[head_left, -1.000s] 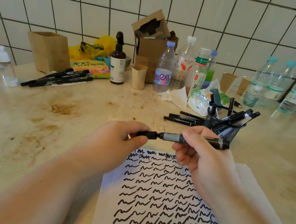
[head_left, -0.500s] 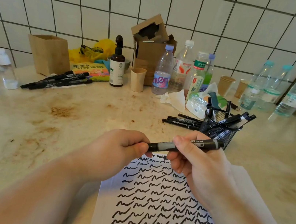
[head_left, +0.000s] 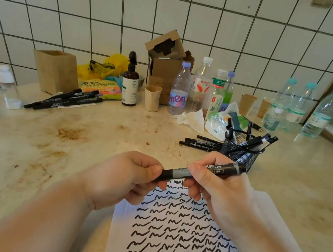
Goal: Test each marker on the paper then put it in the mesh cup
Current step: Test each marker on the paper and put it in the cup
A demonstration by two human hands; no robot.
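Stained counter [head_left: 72, 144]: mesh cup [head_left: 240, 153] holds several markers; both hands, left [head_left: 122, 181] and right [head_left: 216, 189], grasp marker [head_left: 217, 170].

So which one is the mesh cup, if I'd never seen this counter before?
Start at the big sheet of paper covered in black squiggles in front of the person. Just beyond its far right corner, behind the right hand, stands the mesh cup, with three loose markers lying to its left. It is the only black see-through wire container, with markers sticking out of its top; the other cups are plain tan.
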